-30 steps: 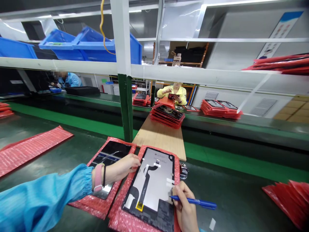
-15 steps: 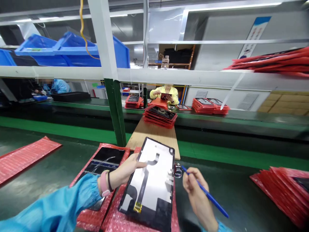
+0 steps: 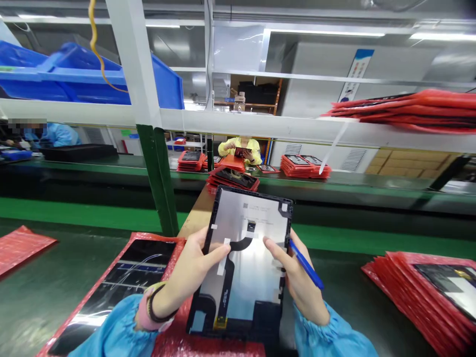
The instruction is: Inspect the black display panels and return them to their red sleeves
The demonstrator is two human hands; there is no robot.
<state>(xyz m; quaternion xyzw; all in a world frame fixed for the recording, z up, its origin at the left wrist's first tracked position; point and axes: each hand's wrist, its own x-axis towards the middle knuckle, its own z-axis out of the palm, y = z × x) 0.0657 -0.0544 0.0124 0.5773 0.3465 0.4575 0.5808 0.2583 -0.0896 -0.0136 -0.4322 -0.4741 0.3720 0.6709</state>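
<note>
A tablet screen panel [image 3: 256, 277], silvery on its back with a black frame and a dark ribbon cable, is held up and tilted in front of me. My left hand [image 3: 203, 263] grips its left edge, thumb on the back. On the opposite edge my right hand [image 3: 297, 272] closes round the panel, and a blue pen-like stick [image 3: 307, 265] is tucked in the same hand. Under the panel lies a red bubble-wrap pouch [image 3: 208, 347]. To the left, a dark glossy panel [image 3: 126, 277] rests on another red pouch, with thin clear strips on it.
Red pouches with panels form a stack [image 3: 420, 297] at the right; another stack [image 3: 232, 178] stands on a wooden board ahead. A green post [image 3: 158, 178] rises left of centre. Blue bins [image 3: 92, 74] sit on the shelf. Across the bench, a person in yellow [image 3: 241, 148] holds a dark panel.
The panel has been raised and tilted up. My right hand has moved from beside it onto its right edge, keeping the blue stick. The camera view has swung right.
</note>
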